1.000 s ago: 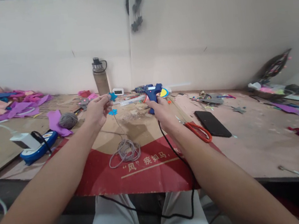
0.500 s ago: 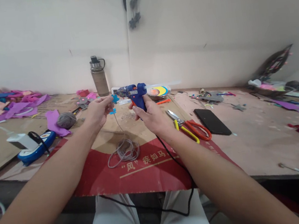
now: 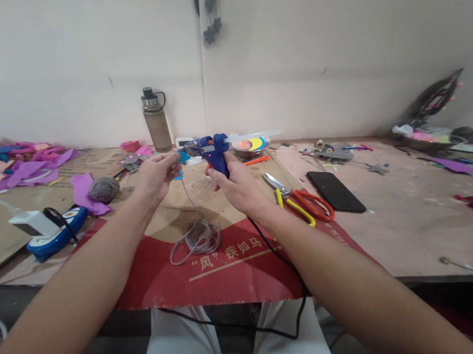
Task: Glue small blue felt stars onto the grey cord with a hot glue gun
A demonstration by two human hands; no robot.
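My right hand [image 3: 237, 185] is wrapped round the handle of a blue hot glue gun [image 3: 215, 152], a clear glue stick [image 3: 257, 135] poking out of its back end. The gun's nozzle points left, at a small blue star [image 3: 184, 157] pinched in the fingertips of my left hand [image 3: 159, 178]. Whether nozzle and star touch, I cannot tell. Grey cord [image 3: 189, 191] hangs from my left fingers down to a loose coil [image 3: 201, 237] on the red and brown board. Another blue piece [image 3: 178, 175] lies just beneath the star, partly hidden.
Right of my hand lie scissors [image 3: 304, 203] and a black phone [image 3: 335, 191]. A water bottle [image 3: 156, 121] stands at the back. On the left are a grey yarn ball [image 3: 104, 189], a blue power strip [image 3: 58, 239] and purple felt scraps [image 3: 37, 171]. A black cable [image 3: 271, 247] runs over the table edge.
The glue gun has moved slightly left, bringing its nozzle up to the star, which it now partly covers. My left hand has stayed almost still.
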